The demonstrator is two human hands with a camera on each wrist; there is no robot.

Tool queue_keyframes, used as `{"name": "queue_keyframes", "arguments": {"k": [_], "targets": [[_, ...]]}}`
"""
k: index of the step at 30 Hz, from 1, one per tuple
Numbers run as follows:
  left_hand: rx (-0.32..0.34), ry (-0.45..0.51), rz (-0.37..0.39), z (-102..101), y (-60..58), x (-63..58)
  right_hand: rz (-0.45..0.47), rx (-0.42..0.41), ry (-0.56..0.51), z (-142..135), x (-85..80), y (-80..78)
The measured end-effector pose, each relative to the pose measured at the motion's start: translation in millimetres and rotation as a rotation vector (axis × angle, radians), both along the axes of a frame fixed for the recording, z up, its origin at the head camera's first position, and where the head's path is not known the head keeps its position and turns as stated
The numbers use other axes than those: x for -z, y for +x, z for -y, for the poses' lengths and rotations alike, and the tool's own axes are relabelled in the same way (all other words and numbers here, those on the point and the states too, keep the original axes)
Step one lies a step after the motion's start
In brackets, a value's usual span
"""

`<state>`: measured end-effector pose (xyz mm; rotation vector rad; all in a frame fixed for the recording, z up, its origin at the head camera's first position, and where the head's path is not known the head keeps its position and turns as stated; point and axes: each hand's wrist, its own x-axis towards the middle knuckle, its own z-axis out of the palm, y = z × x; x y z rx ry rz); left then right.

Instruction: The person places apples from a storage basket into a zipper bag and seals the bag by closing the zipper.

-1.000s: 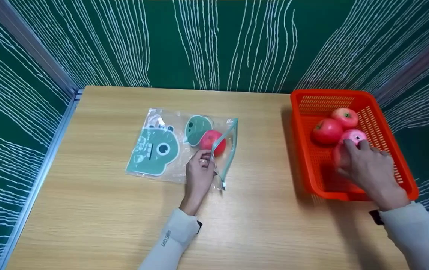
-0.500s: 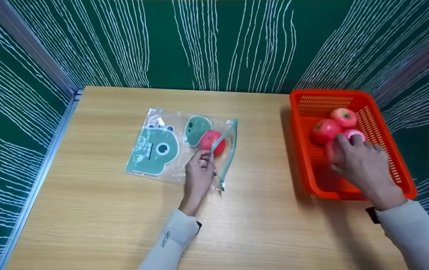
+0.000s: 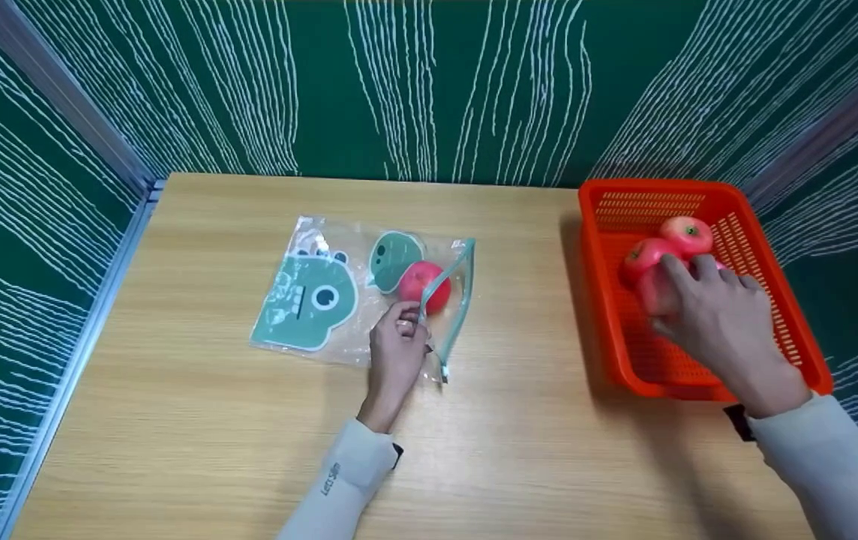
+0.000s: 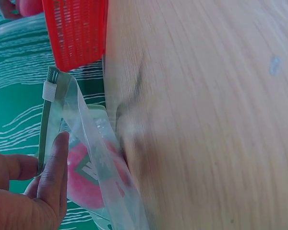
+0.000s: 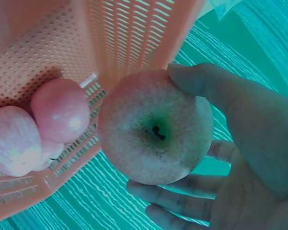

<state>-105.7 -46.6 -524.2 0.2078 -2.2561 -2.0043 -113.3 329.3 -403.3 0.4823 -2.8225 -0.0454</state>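
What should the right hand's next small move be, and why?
Probably lift the held apple clear of the basket, toward the bag: the right hand grips it, the left hand pinches the open bag, and another apple lies inside the bag.

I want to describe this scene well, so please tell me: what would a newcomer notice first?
Probably the orange-red basket on the right of the table, where the right hand grips an apple beside others. Next, perhaps, the clear bag left of the basket, with green cartoon prints and another apple inside; the left hand pinches its edge.
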Motion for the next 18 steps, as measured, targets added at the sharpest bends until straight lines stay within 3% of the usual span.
{"name": "queue_keyframes", "arguments": {"k": [18], "targets": [[-0.004,-0.016,-0.017,-1.0,0.4,0.4,0.111,0.031,-0.058,36.7,-19.2,-8.1]]}}
